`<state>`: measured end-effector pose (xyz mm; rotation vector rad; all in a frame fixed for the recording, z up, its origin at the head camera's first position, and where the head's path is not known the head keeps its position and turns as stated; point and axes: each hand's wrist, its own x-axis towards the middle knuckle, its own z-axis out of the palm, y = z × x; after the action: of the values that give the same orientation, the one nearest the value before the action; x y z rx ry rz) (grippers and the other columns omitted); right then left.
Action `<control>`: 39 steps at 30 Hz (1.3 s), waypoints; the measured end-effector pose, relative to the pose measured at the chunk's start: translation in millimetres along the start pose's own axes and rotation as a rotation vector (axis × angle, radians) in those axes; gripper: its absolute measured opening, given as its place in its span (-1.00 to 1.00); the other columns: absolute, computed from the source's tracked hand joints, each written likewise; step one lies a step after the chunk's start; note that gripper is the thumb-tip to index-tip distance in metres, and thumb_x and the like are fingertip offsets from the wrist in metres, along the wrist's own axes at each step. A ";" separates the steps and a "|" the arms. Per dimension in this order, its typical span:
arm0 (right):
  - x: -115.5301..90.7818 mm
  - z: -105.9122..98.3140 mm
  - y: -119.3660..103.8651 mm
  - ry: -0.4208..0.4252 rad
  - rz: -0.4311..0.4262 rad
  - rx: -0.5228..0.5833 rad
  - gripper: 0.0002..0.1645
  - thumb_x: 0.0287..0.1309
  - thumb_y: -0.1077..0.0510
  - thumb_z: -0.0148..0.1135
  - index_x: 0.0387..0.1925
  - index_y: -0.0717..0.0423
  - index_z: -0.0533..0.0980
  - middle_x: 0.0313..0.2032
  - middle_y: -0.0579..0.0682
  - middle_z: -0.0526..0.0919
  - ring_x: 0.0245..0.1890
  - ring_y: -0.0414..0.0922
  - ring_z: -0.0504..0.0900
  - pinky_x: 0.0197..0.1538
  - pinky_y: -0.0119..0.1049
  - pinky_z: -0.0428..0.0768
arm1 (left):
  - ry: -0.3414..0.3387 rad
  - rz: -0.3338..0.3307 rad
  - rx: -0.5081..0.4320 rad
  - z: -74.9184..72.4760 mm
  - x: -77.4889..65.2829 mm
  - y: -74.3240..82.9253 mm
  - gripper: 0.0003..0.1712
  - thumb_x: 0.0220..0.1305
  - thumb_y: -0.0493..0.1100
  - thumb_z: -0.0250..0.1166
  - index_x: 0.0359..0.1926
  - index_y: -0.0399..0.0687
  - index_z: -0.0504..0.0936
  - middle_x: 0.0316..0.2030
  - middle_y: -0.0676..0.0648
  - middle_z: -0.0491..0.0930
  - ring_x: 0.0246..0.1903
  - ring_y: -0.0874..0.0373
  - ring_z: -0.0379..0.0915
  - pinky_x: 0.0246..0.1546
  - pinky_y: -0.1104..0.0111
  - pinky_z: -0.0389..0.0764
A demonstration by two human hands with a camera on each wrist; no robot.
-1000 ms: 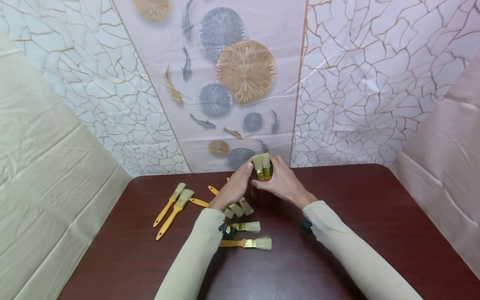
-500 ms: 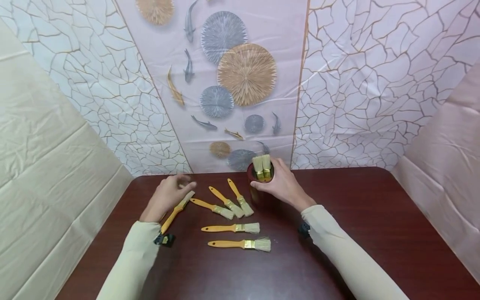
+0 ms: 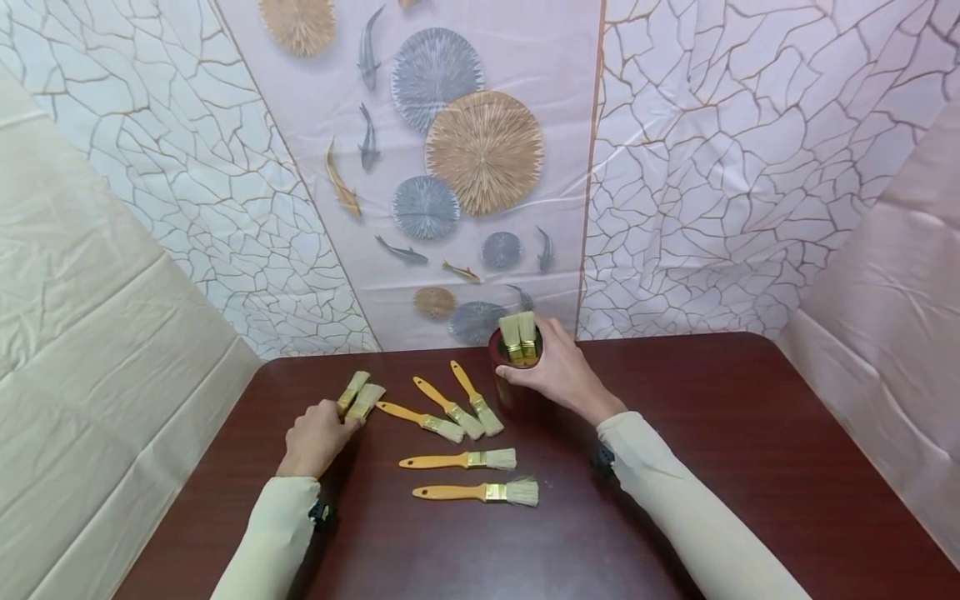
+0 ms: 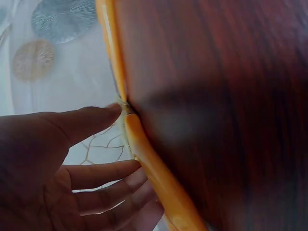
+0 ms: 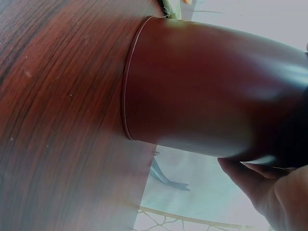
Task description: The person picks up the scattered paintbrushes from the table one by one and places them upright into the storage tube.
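Note:
In the head view my left hand (image 3: pixel 318 437) is down at the table's left side, over two paintbrushes lying side by side. Its fingers and thumb close about the handle of the nearer paintbrush (image 3: pixel 365 402), covering most of it; the left wrist view shows the thumb and fingertips against a yellow handle (image 4: pixel 161 175). Beside it, the bristles of the farther paintbrush (image 3: pixel 354 387) show. My right hand (image 3: pixel 562 371) grips the side of a dark red cylindrical cup (image 5: pixel 207 91), upright near the back edge. Two paintbrushes (image 3: pixel 519 335) stand in the cup, bristles up.
Several yellow-handled paintbrushes lie mid-table: a fanned group including one brush (image 3: pixel 477 400) near the cup, and two roughly parallel ones, the front brush (image 3: pixel 476 492) nearest me. A patterned cloth (image 3: pixel 480 250) hangs behind the table (image 3: pixel 675 400).
My left hand has left the cup, moved left and come down onto the paintbrush there. My right hand has stayed on the cup, and the two brushes in it look unchanged.

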<state>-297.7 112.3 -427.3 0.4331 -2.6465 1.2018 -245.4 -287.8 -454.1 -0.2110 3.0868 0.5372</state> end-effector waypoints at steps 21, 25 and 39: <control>0.8 -2.4 -3.7 0.015 -0.015 -0.041 0.28 -0.03 -0.43 0.56 0.56 0.05 0.23 0.12 0.05 0.44 0.02 0.06 0.53 0.16 0.12 0.59 | -0.116 -0.071 -0.128 -2.4 6.2 1.4 -0.66 0.42 0.02 0.41 -0.20 -0.16 0.56 -0.34 -0.17 0.57 -0.40 -0.05 0.50 -0.42 0.16 0.48; -0.2 -0.9 -3.0 0.010 -0.006 -0.033 0.28 -0.04 -0.43 0.56 0.56 0.02 0.23 0.12 0.04 0.43 0.01 0.06 0.53 0.17 0.11 0.59 | -0.080 -0.056 -0.153 -7.1 -0.5 4.5 -0.63 0.43 0.04 0.39 -0.14 -0.21 0.59 -0.31 -0.18 0.62 -0.41 -0.04 0.52 -0.43 0.16 0.50; -0.5 1.2 0.8 0.018 -0.008 -0.028 0.26 -0.03 -0.35 0.62 0.56 0.03 0.22 0.12 0.05 0.44 0.01 0.08 0.54 0.18 0.12 0.59 | 0.141 0.222 -0.395 -49.6 -18.1 66.4 -0.59 0.51 -0.08 0.33 0.14 -0.32 0.57 -0.12 -0.28 0.70 -0.19 -0.12 0.68 -0.26 0.15 0.68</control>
<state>-297.5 111.9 -428.8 0.4264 -2.6407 1.1588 -235.2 -240.2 -384.7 0.1037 3.1217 1.1882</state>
